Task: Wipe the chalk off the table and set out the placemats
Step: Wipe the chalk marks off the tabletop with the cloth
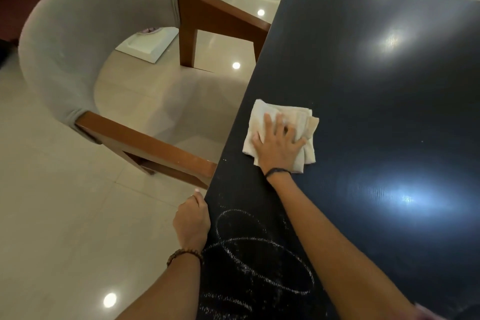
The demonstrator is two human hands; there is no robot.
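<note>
Chalk loops (259,262): nearest you on the dark table (376,86), not yet wiped.
Left hand (192,223): you rested it curled against the table's edge, seemingly to brace; whether it clasped the edge, I cannot tell.
Right hand (278,143): you pressed it flat, fingers spread, on the folded cloth (280,117) beyond the chalk, giving broad wiping contact.
Chair (91,47): drawn back from the table.
Placemats: none identifiable.

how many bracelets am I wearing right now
2: a brown wooden bead bracelet on the left wrist beside the black table edge, and a thin dark cord bracelet on the right wrist, just behind the cream cloth.
</note>
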